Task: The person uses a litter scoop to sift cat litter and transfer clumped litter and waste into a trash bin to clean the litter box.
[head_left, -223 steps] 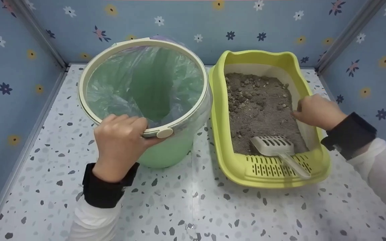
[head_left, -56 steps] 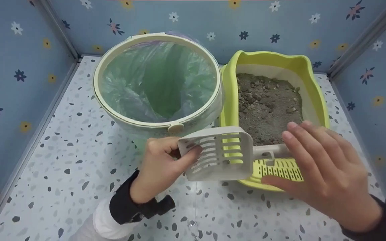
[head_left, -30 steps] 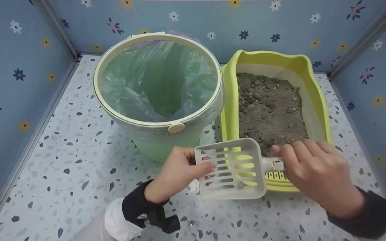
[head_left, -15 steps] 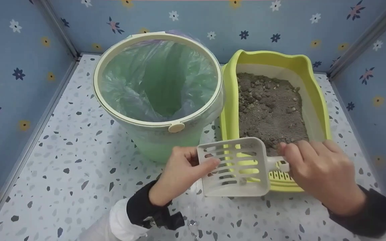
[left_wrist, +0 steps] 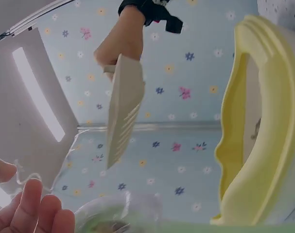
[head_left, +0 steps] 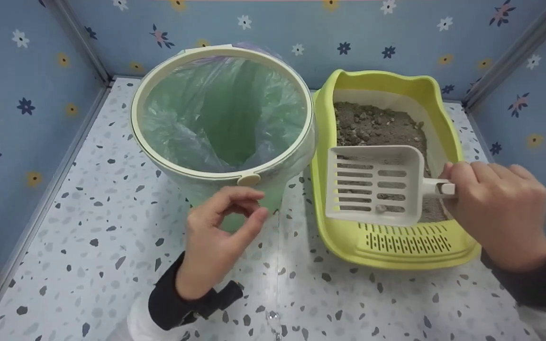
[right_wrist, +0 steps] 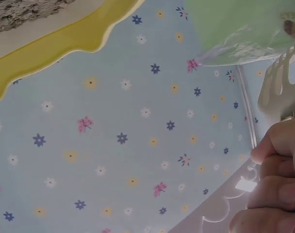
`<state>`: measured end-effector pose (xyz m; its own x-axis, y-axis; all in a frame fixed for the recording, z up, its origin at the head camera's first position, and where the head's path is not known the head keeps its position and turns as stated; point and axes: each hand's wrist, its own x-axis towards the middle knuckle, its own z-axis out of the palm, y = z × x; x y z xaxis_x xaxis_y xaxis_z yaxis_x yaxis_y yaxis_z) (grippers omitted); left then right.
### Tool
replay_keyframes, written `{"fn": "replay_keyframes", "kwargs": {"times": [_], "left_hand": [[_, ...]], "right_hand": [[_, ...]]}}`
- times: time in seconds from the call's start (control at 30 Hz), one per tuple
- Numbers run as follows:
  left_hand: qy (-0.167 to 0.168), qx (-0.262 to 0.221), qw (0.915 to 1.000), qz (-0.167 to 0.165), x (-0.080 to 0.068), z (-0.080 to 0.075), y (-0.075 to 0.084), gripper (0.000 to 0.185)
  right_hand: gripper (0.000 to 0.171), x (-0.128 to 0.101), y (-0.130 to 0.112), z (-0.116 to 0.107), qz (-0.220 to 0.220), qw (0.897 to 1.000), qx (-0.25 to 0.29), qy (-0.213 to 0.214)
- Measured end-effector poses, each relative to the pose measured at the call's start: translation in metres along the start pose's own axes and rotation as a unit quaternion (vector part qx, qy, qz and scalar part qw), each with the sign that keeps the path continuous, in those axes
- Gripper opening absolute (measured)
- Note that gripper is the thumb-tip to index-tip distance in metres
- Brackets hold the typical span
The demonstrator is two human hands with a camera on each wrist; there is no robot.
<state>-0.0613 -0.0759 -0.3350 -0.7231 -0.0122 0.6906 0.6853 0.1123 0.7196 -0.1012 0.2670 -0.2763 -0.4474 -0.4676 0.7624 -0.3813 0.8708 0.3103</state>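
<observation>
Scoop (head_left: 372, 184) is the slotted white one we hold over the near half of the yellow litter tray (head_left: 448, 246), our landmark for everything else. Left of the tray, touching its long side, stands the green bin (head_left: 228, 189) with its clear liner (head_left: 183, 128) and cream rim ring (head_left: 159, 161). In front of the bin, well left of the tray, our left hand (head_left: 216, 237) hovers with fingers loosely curled, gripping nothing — thumb and forefinger apart. Over the tray the scoop lies nearly level, a small clump (head_left: 381, 208) resting on its slots, grey litter (head_left: 377, 125) visible beneath and beyond it. At the tray's right edge our right hand (head_left: 500, 213) is wrapped round the scoop's handle (head_left: 439, 188) — fingers curled tight. The speckled tabletop (head_left: 88, 265) carries the tray and the bin.
</observation>
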Motion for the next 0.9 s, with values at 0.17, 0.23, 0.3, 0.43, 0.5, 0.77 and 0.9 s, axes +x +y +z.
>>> {"fn": "replay_keyframes", "kwargs": {"times": [0.17, 0.23, 0.3, 0.43, 0.5, 0.77, 0.9], "left_hand": [[0.054, 0.034, 0.9953, 0.073, 0.015, -0.023, 0.005, 0.019], [0.082, 0.060, 0.9907, 0.091, 0.023, -0.033, 0.004, 0.020], [0.116, 0.096, 0.9835, 0.100, 0.032, -0.043, 0.003, 0.020], [0.175, 0.154, 0.9696, 0.075, 0.051, -0.066, 0.002, 0.018], [0.190, 0.176, 0.9645, 0.050, 0.060, -0.077, 0.001, 0.018], [0.177, 0.264, 0.9466, -0.053, 0.089, -0.123, -0.026, 0.019], [0.139, 0.240, 0.9510, -0.137, 0.102, -0.134, -0.039, 0.029]], "right_hand": [[0.046, -0.004, 0.016, 0.006, 0.013, 0.999, -0.014, -0.029], [0.046, -0.006, 0.022, 0.008, 0.018, 0.999, -0.018, -0.040], [0.046, -0.008, 0.027, 0.010, 0.026, 0.998, -0.025, -0.046], [0.047, -0.010, 0.040, 0.014, 0.036, 0.997, -0.038, -0.062], [0.048, -0.012, 0.046, 0.017, 0.040, 0.995, -0.048, -0.076], [0.043, -0.021, 0.066, 0.031, 0.049, 0.989, -0.066, -0.122], [0.039, -0.026, 0.076, 0.038, 0.055, 0.988, -0.066, -0.126]]}}
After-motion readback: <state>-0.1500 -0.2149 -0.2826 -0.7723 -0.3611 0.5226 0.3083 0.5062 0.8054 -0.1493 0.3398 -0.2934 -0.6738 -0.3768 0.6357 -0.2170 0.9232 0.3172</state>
